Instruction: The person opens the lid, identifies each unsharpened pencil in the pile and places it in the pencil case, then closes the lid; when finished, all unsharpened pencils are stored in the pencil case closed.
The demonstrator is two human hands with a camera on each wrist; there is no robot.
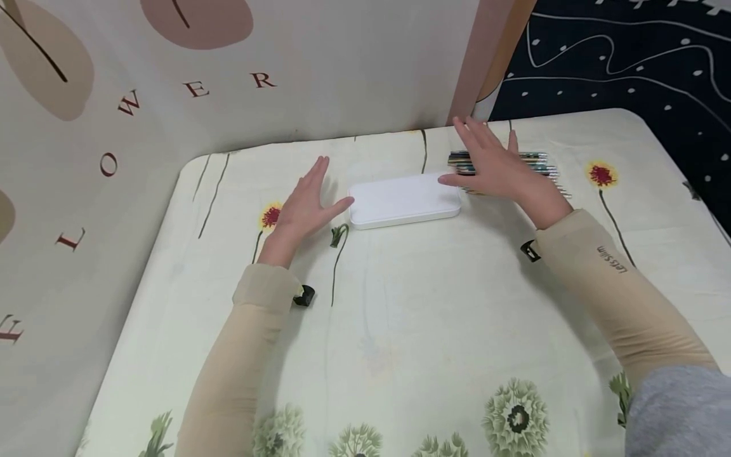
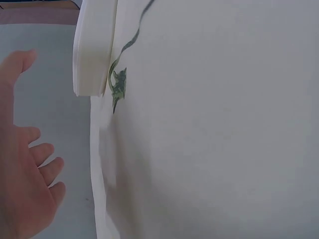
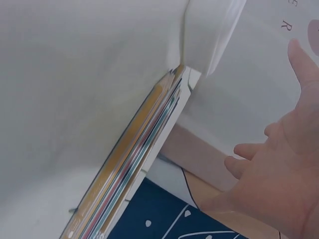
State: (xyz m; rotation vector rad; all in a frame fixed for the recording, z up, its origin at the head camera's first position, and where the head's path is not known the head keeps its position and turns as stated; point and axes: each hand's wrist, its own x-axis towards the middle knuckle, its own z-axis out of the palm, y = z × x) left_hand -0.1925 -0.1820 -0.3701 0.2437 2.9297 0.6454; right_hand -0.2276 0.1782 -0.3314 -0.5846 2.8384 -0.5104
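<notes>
A white rectangular case [image 1: 405,202] with rounded corners lies flat on the cloth-covered table. Beside its left end is my left hand [image 1: 305,206], fingers extended and thumb pointing toward the case; in the left wrist view that hand [image 2: 30,174] holds nothing. My right hand [image 1: 491,162] hovers by the case's right end with fingers spread, and the right wrist view shows its palm bare. Under and behind it, several pencils [image 1: 537,160] lie side by side in a row, partly hidden by the hand; the right wrist view shows these pencils [image 3: 134,159] close to the case [image 3: 207,35].
The table wears a pale cloth [image 1: 400,317] printed with flowers and stems. A light wall covering [image 1: 342,76] with lettering rises behind and to the left. Dark patterned fabric [image 1: 617,70] hangs at the back right. Black wrist mounts show under both sleeves.
</notes>
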